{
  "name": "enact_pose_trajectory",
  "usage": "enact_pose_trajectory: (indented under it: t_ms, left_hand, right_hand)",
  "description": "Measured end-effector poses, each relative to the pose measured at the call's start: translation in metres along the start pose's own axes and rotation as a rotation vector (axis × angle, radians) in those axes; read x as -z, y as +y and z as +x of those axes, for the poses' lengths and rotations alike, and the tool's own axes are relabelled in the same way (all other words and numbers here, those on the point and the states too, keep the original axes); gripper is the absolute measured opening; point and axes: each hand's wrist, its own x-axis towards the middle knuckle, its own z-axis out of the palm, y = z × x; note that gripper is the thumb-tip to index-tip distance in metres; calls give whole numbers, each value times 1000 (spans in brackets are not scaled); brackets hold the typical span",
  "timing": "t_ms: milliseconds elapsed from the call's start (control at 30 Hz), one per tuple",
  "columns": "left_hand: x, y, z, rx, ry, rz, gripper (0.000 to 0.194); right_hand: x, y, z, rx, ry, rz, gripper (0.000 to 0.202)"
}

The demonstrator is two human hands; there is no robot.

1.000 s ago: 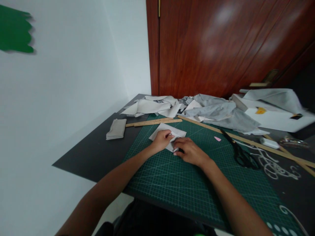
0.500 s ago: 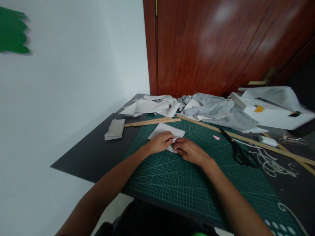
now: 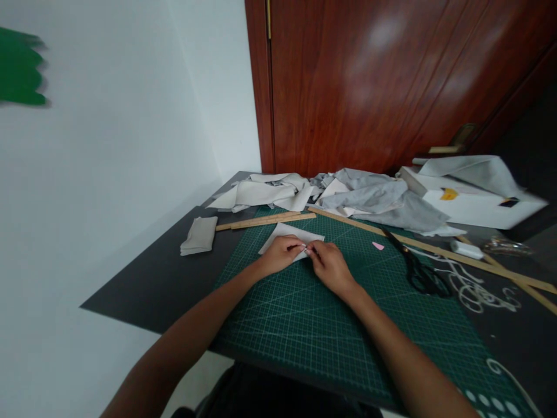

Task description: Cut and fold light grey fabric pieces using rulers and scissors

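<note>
A small piece of pale grey fabric (image 3: 281,229) lies on the green cutting mat (image 3: 296,313), partly covered by my fingers. My left hand (image 3: 281,254) pinches at its near edge, thumb and fingertips together. Close against it, my right hand (image 3: 331,264) pinches the same spot from the other side, its fingertips almost touching the left ones. A tiny pale bit shows between the fingertips. Folded fabric (image 3: 199,235) is stacked to the left on the dark table. Black scissors (image 3: 420,270) lie to the right of my right hand.
Wooden rulers (image 3: 265,220) lie behind the fabric, and a longer wooden strip (image 3: 435,249) crosses the right side. Loose white cord (image 3: 478,293) is coiled beyond the scissors. Crumpled cloth (image 3: 369,194) and a white box (image 3: 483,200) line the back. A pink scrap (image 3: 378,246) rests on the mat.
My fingertips have drawn closer together at the fabric's near edge, and the bunched part between them shows less. The whole view has shifted slightly.
</note>
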Motion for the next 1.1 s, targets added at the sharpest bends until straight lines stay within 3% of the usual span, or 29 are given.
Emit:
enact_pose_trajectory:
  t_ms: [200, 367, 467, 633, 733, 833, 933, 1100]
  left_hand:
    - [7, 7, 0, 72, -68, -90, 27]
    - [7, 14, -2, 32, -77, -93, 27]
    - [3, 14, -1, 101, -47, -123, 22]
    - [-5, 6, 1, 323, 31, -285, 31]
    - [-7, 1, 1, 343, 58, -314, 34]
    - [-7, 0, 2, 345, 75, -338, 33]
    - [-7, 2, 3, 336, 80, -363, 33]
    - [-6, 4, 1, 324, 100, -403, 40]
  right_hand:
    - [-2, -6, -1, 1, 76, -151, 15]
    - [-2, -9, -2, 0, 106, -263, 15]
    - [-4, -10, -2, -29, 91, -298, 17]
    - [-5, -6, -1, -55, 72, -170, 15]
    - [0, -1, 0, -9, 31, -83, 10]
    - [4, 2, 0, 50, -7, -138, 10]
    - [4, 4, 0, 48, 23, -187, 4]
    - [1, 6, 0, 83, 51, -156, 12]
